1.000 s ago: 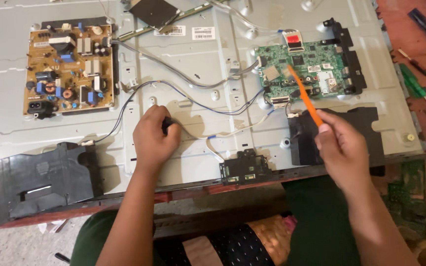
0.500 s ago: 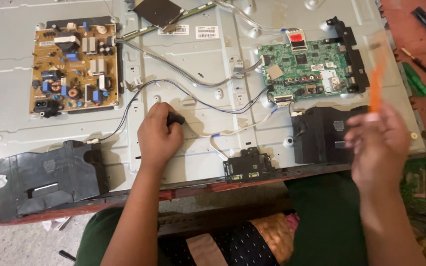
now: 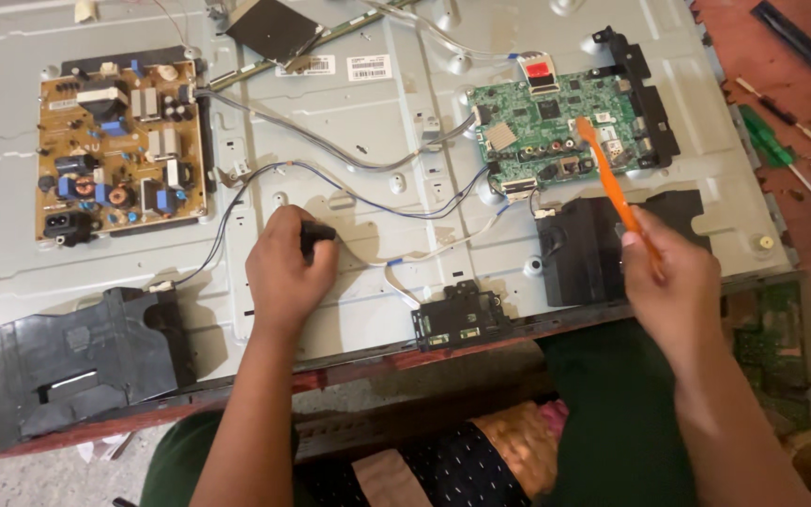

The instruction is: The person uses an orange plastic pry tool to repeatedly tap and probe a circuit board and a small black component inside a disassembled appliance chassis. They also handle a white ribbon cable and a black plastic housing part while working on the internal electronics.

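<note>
Metal back panel [image 3: 377, 122] of an opened flat screen lies across the worktop; brown power board [image 3: 119, 150] at left, green circuit board [image 3: 556, 131] at right, black speaker boxes at both lower corners

Right hand [image 3: 673, 282] has come back down from its raised, blurred swing half a second ago, fingers pinching the orange pry tool [image 3: 612, 188]; its tip now sits over the green circuit board again, as a second ago

Left hand [image 3: 288, 272] unchanged, closed around a small black part [image 3: 316, 235] on the wire run, mid-panel

Judgement: prying at the board resumes
</note>
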